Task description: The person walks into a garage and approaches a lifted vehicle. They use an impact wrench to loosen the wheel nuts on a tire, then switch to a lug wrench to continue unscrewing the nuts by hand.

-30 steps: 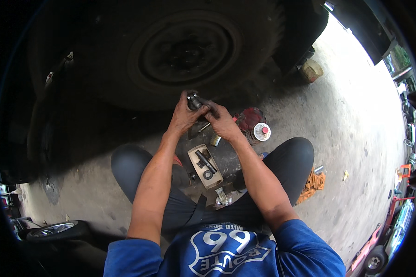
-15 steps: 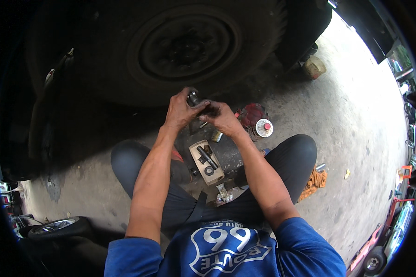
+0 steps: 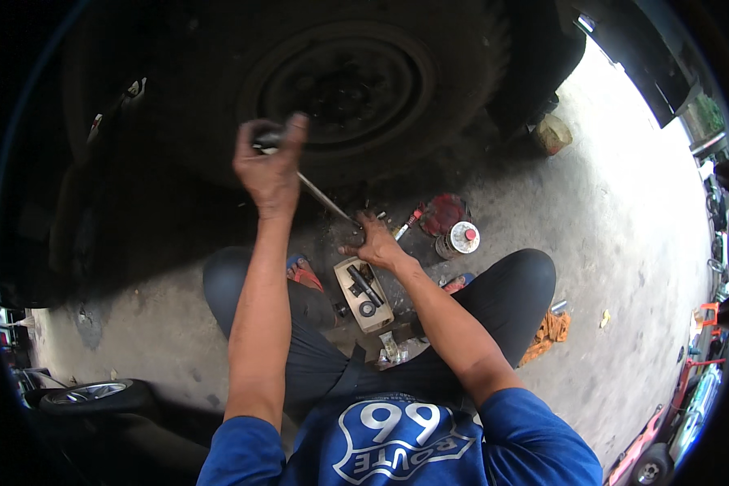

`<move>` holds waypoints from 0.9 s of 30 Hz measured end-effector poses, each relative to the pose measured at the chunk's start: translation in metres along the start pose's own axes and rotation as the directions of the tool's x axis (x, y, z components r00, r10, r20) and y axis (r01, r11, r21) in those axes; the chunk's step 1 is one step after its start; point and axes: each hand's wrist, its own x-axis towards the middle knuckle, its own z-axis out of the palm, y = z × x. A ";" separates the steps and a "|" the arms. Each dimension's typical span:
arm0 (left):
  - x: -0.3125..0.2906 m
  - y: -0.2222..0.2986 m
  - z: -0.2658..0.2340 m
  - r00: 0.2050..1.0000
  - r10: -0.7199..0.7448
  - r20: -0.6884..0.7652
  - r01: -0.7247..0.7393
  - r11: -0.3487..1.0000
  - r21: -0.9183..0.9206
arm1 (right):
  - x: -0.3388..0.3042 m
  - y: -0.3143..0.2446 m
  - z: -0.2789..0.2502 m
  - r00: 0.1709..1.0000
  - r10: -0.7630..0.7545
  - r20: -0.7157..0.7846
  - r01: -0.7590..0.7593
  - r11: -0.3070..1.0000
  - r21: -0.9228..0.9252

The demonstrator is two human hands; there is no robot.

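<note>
My left hand (image 3: 269, 174) is raised in front of the big wheel (image 3: 255, 93), its fingers closed around a dark, rounded metal part (image 3: 266, 141); motion blurs it. A thin pale metal rod (image 3: 326, 197) slants between that hand and my right hand; whether it joins the part I cannot tell. Low over the floor, my right hand (image 3: 378, 245) has its fingers spread at the rod's lower end, just above a cream tray (image 3: 377, 323). In the tray lie a black cylindrical part (image 3: 365, 283) and a dark ring (image 3: 368, 309). A red-handled brush (image 3: 409, 223) is beside my right fingers.
Right of the tray stand a round can with a red cap (image 3: 465, 236) and a dark red container (image 3: 443, 214). An orange rag (image 3: 547, 336) lies by my right knee. A yellowish container (image 3: 552, 134) sits further off; a loose wheel (image 3: 89, 394) is at left.
My hands, together around the dark part before, are now apart. The left has moved left and up with it; the right has dropped toward the floor. The rod now shows between them.
</note>
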 end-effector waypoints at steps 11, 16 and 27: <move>-0.016 -0.123 0.014 0.618 -0.771 0.152 0.744 0.511 -0.430 | -0.009 -0.031 -0.284 0.993 -0.033 -0.110 -0.033 0.836 -0.548; -0.042 -0.146 0.119 0.605 -0.598 0.526 0.787 0.347 -0.510 | -0.004 -0.135 -0.395 0.988 -0.072 -0.134 -0.080 0.503 -0.861; -0.035 -0.154 0.181 0.571 -0.697 0.434 0.767 0.266 -0.583 | 0.084 -0.278 -0.378 0.918 -0.366 0.151 0.149 -0.035 -0.988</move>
